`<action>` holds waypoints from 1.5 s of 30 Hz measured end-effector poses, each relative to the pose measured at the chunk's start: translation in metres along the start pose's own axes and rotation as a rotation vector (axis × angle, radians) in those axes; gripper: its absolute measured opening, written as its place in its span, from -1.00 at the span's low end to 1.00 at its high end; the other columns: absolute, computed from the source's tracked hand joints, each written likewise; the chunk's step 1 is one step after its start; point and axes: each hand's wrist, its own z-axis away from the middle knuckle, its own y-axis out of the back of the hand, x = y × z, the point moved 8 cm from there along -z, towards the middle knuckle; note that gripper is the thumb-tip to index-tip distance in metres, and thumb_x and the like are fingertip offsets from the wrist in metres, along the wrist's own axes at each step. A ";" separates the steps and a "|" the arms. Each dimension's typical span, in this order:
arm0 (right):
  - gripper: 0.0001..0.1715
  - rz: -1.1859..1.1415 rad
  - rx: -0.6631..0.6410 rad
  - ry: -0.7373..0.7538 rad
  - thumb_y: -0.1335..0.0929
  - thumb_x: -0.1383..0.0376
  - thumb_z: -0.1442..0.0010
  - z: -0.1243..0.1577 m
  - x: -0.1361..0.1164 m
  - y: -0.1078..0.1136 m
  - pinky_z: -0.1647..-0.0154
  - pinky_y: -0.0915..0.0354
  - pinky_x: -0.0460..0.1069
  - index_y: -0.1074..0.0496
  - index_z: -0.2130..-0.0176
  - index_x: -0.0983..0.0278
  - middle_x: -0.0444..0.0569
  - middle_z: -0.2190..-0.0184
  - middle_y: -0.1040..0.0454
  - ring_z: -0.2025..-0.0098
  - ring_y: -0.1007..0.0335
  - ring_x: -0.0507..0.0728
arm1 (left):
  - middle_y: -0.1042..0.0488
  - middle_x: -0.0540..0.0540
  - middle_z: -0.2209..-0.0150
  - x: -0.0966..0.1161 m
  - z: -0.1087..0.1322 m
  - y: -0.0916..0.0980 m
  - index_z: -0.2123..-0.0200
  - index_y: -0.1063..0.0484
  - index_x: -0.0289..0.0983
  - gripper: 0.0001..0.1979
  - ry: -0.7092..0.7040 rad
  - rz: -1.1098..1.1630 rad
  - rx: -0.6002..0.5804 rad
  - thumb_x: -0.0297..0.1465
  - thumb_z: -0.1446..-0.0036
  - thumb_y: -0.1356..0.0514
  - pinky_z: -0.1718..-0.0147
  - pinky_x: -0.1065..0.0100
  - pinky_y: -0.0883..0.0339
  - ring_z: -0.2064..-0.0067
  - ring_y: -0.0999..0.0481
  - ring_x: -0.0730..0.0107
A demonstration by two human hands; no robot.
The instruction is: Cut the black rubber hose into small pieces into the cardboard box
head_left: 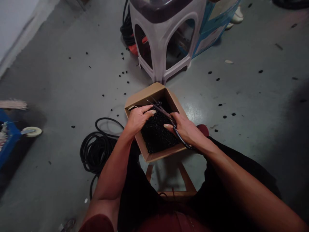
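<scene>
A cardboard box (142,96) filled with small black pieces (156,137) stands between my knees. Above its left side, my left hand (140,118) pinches a small black piece (158,104) at its fingertips. My right hand (181,126) is closed on a pair of scissors (164,111). The scissor blades point up and left, close beside my left fingertips. A black wrapped handle of the scissors curves down below my right palm.
A grey plastic stool (158,42) stands just beyond the box, with a blue carton (210,30) behind it. Coiled black cable (95,153) lies on the floor at left. A blue cart (9,135) with a caster is at far left. Black bits are scattered around.
</scene>
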 end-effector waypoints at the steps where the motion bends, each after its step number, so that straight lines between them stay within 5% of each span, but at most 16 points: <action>1: -0.60 0.001 -0.002 -0.001 -0.24 0.02 -0.27 0.000 0.000 0.000 0.20 -0.20 0.07 -0.27 0.06 0.25 0.10 0.13 -0.43 0.13 -0.38 0.25 | -0.59 -0.14 0.08 0.003 0.001 0.000 0.07 -0.55 -0.30 -0.67 -0.017 -0.048 0.021 -0.29 -0.15 -0.18 -0.01 0.28 -0.33 0.04 -0.52 0.28; 5: -0.58 0.003 -0.014 -0.024 -0.22 -0.01 -0.27 0.001 -0.001 0.000 0.31 -0.18 0.03 -0.29 0.09 0.24 0.09 0.16 -0.45 0.18 -0.40 0.23 | -0.53 -0.08 -0.04 0.008 0.003 -0.002 0.03 -0.54 -0.23 -0.69 -0.035 -0.189 0.081 -0.32 -0.18 -0.18 -0.17 0.21 -0.22 -0.12 -0.46 0.23; 16: -0.59 0.059 -0.033 -0.048 -0.16 -0.04 -0.31 0.001 -0.002 -0.001 0.36 -0.12 0.00 -0.25 0.13 0.23 0.08 0.21 -0.47 0.23 -0.41 0.25 | -0.55 -0.13 0.00 0.007 0.003 -0.004 0.02 -0.53 -0.27 -0.69 -0.015 -0.175 0.087 -0.35 -0.19 -0.17 -0.10 0.24 -0.27 -0.04 -0.49 0.25; 22: -0.66 0.055 0.004 -0.021 -0.20 0.02 -0.29 0.002 -0.006 0.002 0.37 -0.10 -0.01 -0.27 0.16 0.23 0.03 0.29 -0.46 0.30 -0.38 0.20 | -0.53 -0.08 0.35 -0.003 0.003 -0.013 0.03 -0.47 -0.34 -0.65 0.038 0.101 -0.140 -0.28 -0.22 -0.08 0.36 0.44 -0.30 0.41 -0.40 0.51; 28: -0.74 0.024 0.037 0.032 -0.23 0.07 -0.26 0.003 -0.010 0.006 0.40 -0.08 -0.02 -0.27 0.23 0.21 -0.04 0.37 -0.43 0.38 -0.34 0.15 | -0.42 -0.05 0.43 -0.002 0.009 -0.015 0.44 -0.41 -0.34 -0.68 0.105 0.468 -0.268 -0.21 -0.21 -0.12 0.52 0.53 -0.19 0.51 -0.29 0.62; 34: -0.69 0.032 0.076 0.126 -0.24 0.03 -0.27 0.004 -0.014 0.010 0.37 -0.10 -0.01 -0.29 0.22 0.22 -0.04 0.35 -0.42 0.35 -0.35 0.16 | -0.43 -0.04 0.47 0.003 0.015 -0.019 0.37 -0.41 -0.36 -0.69 0.164 0.715 -0.368 -0.18 -0.10 -0.25 0.59 0.52 -0.16 0.56 -0.31 0.61; 41: -0.64 0.102 0.073 0.113 -0.24 0.00 -0.28 0.003 -0.007 0.008 0.35 -0.13 0.00 -0.28 0.12 0.22 0.02 0.25 -0.44 0.28 -0.37 0.19 | -0.49 -0.04 0.44 0.000 0.007 -0.011 0.41 -0.48 -0.36 -0.73 0.069 0.462 -0.251 -0.24 -0.13 -0.21 0.52 0.52 -0.20 0.54 -0.29 0.64; 45: -0.62 0.086 0.029 0.080 -0.24 0.00 -0.28 0.003 -0.004 0.004 0.31 -0.17 0.02 -0.28 0.10 0.23 0.05 0.20 -0.43 0.22 -0.38 0.21 | -0.58 -0.07 0.34 -0.001 0.002 0.000 0.18 -0.56 -0.32 -0.74 0.020 0.181 -0.070 -0.30 -0.11 -0.21 0.31 0.41 -0.34 0.39 -0.45 0.49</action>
